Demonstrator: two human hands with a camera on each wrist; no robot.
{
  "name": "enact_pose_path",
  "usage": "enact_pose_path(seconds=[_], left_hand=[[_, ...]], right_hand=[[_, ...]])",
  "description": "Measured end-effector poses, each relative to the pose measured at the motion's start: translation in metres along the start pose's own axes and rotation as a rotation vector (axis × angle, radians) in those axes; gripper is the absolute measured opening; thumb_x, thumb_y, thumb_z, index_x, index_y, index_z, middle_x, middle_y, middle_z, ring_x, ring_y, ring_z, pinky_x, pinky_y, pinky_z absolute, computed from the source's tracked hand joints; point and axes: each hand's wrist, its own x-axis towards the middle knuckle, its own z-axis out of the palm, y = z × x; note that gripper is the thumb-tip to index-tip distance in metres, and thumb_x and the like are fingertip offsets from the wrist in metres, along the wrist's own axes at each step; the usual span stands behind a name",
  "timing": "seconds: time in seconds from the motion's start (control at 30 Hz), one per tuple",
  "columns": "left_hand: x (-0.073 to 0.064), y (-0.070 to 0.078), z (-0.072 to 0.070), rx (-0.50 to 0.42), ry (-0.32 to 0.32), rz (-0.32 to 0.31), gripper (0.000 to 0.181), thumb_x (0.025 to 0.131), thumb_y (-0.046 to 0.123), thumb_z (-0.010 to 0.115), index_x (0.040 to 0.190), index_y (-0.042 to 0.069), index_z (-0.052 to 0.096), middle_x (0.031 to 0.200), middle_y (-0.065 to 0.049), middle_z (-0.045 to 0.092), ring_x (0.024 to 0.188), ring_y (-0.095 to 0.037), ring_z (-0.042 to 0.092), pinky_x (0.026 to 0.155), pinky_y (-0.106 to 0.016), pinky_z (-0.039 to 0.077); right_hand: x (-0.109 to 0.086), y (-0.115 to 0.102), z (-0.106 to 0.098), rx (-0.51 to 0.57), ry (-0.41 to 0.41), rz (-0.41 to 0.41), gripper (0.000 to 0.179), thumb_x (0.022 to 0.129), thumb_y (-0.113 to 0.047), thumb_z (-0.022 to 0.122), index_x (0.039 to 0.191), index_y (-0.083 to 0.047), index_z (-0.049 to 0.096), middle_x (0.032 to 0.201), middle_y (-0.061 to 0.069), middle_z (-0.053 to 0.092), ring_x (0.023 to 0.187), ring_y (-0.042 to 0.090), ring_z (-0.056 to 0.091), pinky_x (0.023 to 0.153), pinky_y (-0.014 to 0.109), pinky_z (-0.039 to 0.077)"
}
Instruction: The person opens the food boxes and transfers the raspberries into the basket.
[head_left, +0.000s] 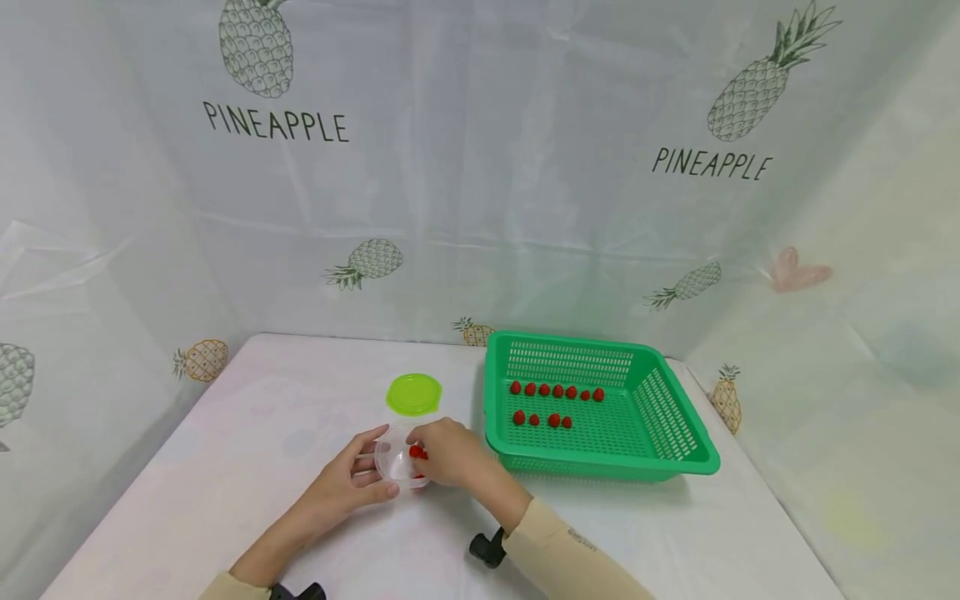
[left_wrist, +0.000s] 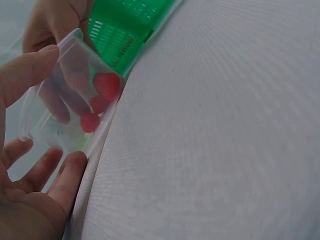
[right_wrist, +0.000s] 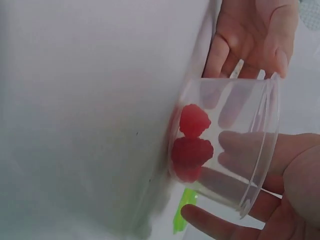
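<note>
A clear plastic cup stands on the table with several red raspberries at its bottom. My left hand holds the cup from the left, thumb at the rim and fingers around the side. From the right, my right hand reaches over the rim. Some of its fingers show inside the cup, straight and a little apart from the raspberries, while another finger lies outside the wall. I see no berry pinched in it.
A green slotted basket stands to the right, with two rows of raspberries on its floor. Behind the cup lies a round lime-green lid. A pineapple-print sheet hangs behind the white-covered table.
</note>
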Motion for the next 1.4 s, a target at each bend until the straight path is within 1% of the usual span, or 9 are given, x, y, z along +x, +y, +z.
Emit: enact_pose_path(seconds=[0.1,0.3,0.37,0.6,0.67,0.83,1.1,1.27,1.4], left_hand=[[0.000,0.000,0.000,-0.002,-0.001,-0.003,0.092,0.092,0.018,0.085,0.166,0.023,0.030,0.156,-0.023,0.043,0.136,-0.036,0.059,0.100,-0.027,0.057],[0.000,0.002,0.000,-0.003,-0.006,-0.001,0.093,0.092,0.018,0.085,0.166,0.022,0.030,0.159,-0.023,0.041,0.136,-0.037,0.059,0.099,-0.026,0.057],[0.000,0.002,0.000,0.003,-0.004,-0.001,0.092,0.092,0.018,0.085,0.166,0.022,0.030,0.159,-0.023,0.040,0.136,-0.036,0.059,0.099,-0.026,0.057],[0.000,0.002,0.001,0.007,0.001,-0.004,0.092,0.092,0.018,0.086,0.166,0.021,0.030,0.158,-0.023,0.042,0.135,-0.036,0.060,0.099,-0.026,0.057],[0.000,0.002,0.001,0.015,0.008,-0.007,0.093,0.091,0.019,0.086,0.166,0.020,0.031,0.157,-0.023,0.044,0.134,-0.035,0.060,0.098,-0.026,0.057],[0.000,0.003,0.002,0.037,0.017,-0.008,0.093,0.091,0.021,0.087,0.166,0.021,0.031,0.155,-0.022,0.046,0.133,-0.034,0.061,0.098,-0.026,0.057],[0.001,0.005,0.001,0.012,0.003,0.009,0.093,0.092,0.018,0.086,0.166,0.021,0.031,0.156,-0.024,0.045,0.134,-0.036,0.060,0.098,-0.025,0.056],[0.000,0.004,0.001,0.011,0.017,0.002,0.092,0.091,0.018,0.087,0.165,0.022,0.032,0.156,-0.023,0.045,0.134,-0.036,0.060,0.098,-0.025,0.056],[0.001,0.002,0.000,0.011,0.015,0.002,0.092,0.091,0.018,0.086,0.165,0.023,0.032,0.156,-0.024,0.045,0.134,-0.036,0.061,0.098,-0.026,0.057]], right_hand=[[0.000,-0.003,0.000,0.011,-0.001,0.018,0.028,0.095,-0.018,0.081,0.122,-0.012,0.078,0.104,0.002,0.077,0.088,0.014,0.064,0.077,0.024,0.059],[-0.001,-0.002,0.000,0.133,0.001,0.018,0.028,0.094,-0.010,0.081,0.121,-0.010,0.079,0.107,0.004,0.079,0.094,0.016,0.068,0.078,0.023,0.059],[0.000,-0.001,0.001,0.143,0.011,0.021,0.027,0.093,-0.010,0.081,0.121,-0.010,0.079,0.106,0.003,0.079,0.095,0.016,0.069,0.079,0.023,0.059],[0.009,0.000,0.011,0.009,0.030,0.051,0.026,0.092,-0.015,0.081,0.118,-0.014,0.081,0.083,-0.006,0.072,0.073,0.009,0.058,0.066,0.024,0.051],[0.011,0.000,0.013,-0.009,0.029,0.063,0.026,0.092,-0.015,0.081,0.117,-0.014,0.082,0.082,-0.007,0.072,0.073,0.010,0.058,0.066,0.026,0.051],[0.014,-0.002,0.015,-0.021,0.052,0.089,0.022,0.089,-0.014,0.083,0.111,-0.017,0.085,0.089,-0.006,0.076,0.080,0.013,0.062,0.071,0.033,0.053],[0.018,-0.008,0.018,-0.027,0.095,0.151,0.014,0.087,-0.015,0.086,0.097,-0.025,0.085,0.073,-0.014,0.067,0.073,0.013,0.060,0.071,0.036,0.049],[0.020,-0.009,0.021,-0.030,0.116,0.138,0.009,0.088,-0.017,0.087,0.093,-0.024,0.085,0.078,-0.012,0.073,0.075,0.014,0.064,0.073,0.036,0.051],[0.020,-0.008,0.023,-0.052,0.130,0.113,0.007,0.087,-0.018,0.088,0.091,-0.024,0.085,0.079,-0.013,0.074,0.075,0.014,0.064,0.072,0.036,0.052]])
